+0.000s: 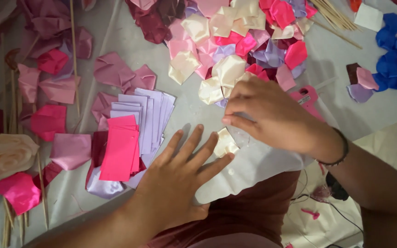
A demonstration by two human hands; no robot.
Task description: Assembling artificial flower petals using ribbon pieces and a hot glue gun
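Cream satin piece [225, 143] on surface [129, 46], pinned under left hand [175, 183] fingertips, hand flat, open. Right hand [272, 117] just above, fingers curled, seemingly pinching piece's upper edge.

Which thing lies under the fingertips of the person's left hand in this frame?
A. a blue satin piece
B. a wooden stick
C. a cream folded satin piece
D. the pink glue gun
C: the left hand lies flat with its fingertips on a cream folded satin piece, while the right hand reaches in from above, just beside it.
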